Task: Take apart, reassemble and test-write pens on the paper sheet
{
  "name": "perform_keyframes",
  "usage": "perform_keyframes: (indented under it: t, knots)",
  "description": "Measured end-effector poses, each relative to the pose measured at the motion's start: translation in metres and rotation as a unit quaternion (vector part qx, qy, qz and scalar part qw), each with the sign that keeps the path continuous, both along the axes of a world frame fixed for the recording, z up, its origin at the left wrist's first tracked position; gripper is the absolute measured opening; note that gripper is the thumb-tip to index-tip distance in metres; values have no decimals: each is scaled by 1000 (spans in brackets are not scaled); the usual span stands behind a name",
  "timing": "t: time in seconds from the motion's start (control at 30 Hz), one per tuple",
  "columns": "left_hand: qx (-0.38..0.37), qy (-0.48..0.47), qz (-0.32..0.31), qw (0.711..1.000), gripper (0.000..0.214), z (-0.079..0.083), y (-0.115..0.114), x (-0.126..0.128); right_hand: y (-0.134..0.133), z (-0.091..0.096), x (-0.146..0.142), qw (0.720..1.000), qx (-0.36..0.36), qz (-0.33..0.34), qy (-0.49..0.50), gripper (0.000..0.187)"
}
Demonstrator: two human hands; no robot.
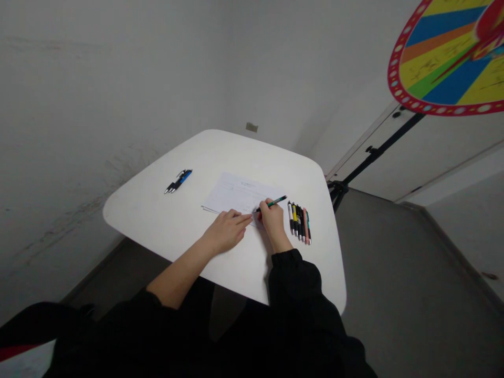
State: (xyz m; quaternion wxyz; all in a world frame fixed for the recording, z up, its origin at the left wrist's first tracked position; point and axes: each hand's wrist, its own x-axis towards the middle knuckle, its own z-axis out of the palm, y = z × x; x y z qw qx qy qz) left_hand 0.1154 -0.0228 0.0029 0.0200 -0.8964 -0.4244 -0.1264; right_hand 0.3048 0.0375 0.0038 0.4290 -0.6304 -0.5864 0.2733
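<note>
White tabletop (236,268) is holding papers; right hand (272,218) is gripping a green-and-black pen (277,200)

Nearest the camera, the bare left forearm (189,268) is crossing the table's near edge, while a dark sleeve (297,283) is covering the right one. The left hand (225,232), flat and with no object visible in it, is resting its extended fingers by the near right part of the sheets of paper (238,193).

The right hand is clamping the pen between thumb and fingers. The pen's long axis is slanting, its lower end pointing left and down toward the paper, its top rising to the right. That lower end is lying just beside the left fingertips; whether it is touching the paper I cannot tell.

Just right of the right hand, a row of pens (302,223) is lying side by side, narrowing the room there, with the table's right edge running beyond. Most of the paper is spreading left of and beyond the pen, and a strip of tabletop is separating it from a small group of pens (181,180) on the left.

Farther off, the rounded far edge is facing a pale wall (177,63), and a colourful wheel (437,63) is standing at upper right.
</note>
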Motion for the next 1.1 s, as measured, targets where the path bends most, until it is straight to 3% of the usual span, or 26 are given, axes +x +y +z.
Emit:
perform_keyframes:
  t: [0.53, 0.8, 1.1]
  knots:
    - [9, 0, -8, 1000, 49, 1, 0, -1, -1, 0, 2, 999, -7, -11, 40, 29]
    - [-3, -1, -1, 1000, 48, 1, 0, 0, -2, 4, 0, 1000, 0, -14, -11, 30]
    - [0, -5, -1, 1000, 49, 2, -1, 0, -1, 3, 1, 1000, -11, 0, 15, 26]
